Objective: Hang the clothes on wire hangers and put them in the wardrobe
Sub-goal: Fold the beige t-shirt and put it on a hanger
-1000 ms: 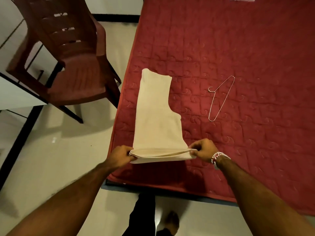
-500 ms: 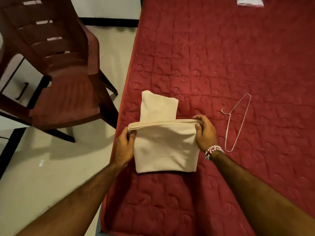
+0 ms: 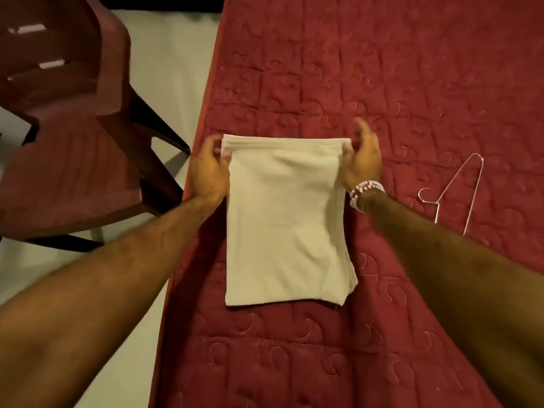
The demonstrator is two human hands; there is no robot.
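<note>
left grip [image 3: 210,169] + right grip [image 3: 360,160] at far corners of folded garment [image 3: 282,225]
left grip pinched on the far-left corner; right grip at the far-right corner, thumb on cloth, fingers blurred, can't tell if clamped; likely squaring the fold; garment flat on bed [image 3: 382,83]; wire hanger [image 3: 450,195] right of garment, apart, untouched; chair [image 3: 73,128] left of garment; hanging not started

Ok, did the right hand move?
Yes. The right hand went forward along the bed, folding the cloth, from nearer than the hanger to level with its far end.
</note>
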